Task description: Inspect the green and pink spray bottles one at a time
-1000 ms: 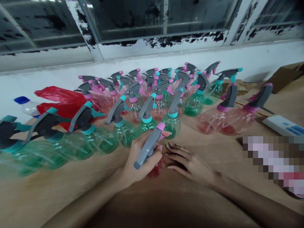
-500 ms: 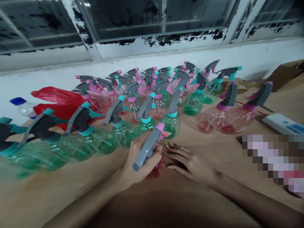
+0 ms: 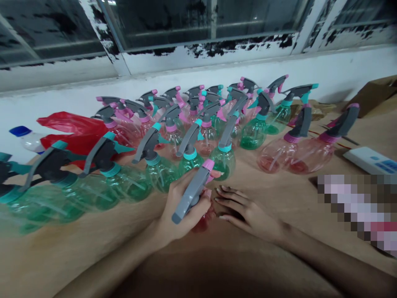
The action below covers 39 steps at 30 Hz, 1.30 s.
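Observation:
A pink spray bottle with a grey head and pink nozzle stands close to me, and my left hand is wrapped round its neck. Most of its body is hidden behind that hand; red-pink plastic shows below. My right hand rests on the table just right of the bottle, fingers stretched out and holding nothing. Just beyond my hands stands a green spray bottle with a turquoise collar. More green spray bottles form a row running to the left.
Several pink and green spray bottles crowd along the wall. Two pink bottles stand to the right, near a white device. A red plastic bag and a blue-capped bottle lie left. A cardboard box sits far right.
Almost nothing differs. The view has shifted very slightly; my left hand keeps its grip on the pink spray bottle and my right hand stays on the table.

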{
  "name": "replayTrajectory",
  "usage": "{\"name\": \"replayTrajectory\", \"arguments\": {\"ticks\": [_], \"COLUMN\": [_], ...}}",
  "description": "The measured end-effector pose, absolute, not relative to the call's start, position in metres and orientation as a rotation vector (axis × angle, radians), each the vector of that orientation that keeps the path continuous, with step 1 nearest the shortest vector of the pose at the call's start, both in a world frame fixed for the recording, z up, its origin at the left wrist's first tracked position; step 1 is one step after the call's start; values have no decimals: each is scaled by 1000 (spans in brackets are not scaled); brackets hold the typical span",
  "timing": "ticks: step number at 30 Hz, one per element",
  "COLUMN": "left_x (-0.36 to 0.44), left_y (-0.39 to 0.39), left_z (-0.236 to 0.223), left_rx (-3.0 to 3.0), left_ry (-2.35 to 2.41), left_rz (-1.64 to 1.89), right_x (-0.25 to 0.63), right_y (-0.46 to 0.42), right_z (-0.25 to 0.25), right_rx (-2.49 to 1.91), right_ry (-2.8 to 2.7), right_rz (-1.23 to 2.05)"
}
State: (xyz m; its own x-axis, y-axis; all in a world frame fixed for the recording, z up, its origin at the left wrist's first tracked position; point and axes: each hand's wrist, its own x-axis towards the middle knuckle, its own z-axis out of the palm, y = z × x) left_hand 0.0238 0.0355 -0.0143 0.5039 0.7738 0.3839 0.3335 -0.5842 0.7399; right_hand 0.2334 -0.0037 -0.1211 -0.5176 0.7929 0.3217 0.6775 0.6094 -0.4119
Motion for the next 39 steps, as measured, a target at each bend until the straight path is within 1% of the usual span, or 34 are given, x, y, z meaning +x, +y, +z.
{"name": "replayTrajectory", "arguments": {"ticks": [27, 39], "left_x": [20, 25], "left_y": [38, 40], "left_z": [-10, -8], "left_rx": [2162, 2133], "left_ry": [840, 920], "left_rz": [1004, 992], "right_x": [236, 237], "right_y": [-2, -3], "right_z": [-128, -126], "right_rx": [-1131, -1134], "right_ry": [-2363, -2337], "right_rz": [300, 327]}}
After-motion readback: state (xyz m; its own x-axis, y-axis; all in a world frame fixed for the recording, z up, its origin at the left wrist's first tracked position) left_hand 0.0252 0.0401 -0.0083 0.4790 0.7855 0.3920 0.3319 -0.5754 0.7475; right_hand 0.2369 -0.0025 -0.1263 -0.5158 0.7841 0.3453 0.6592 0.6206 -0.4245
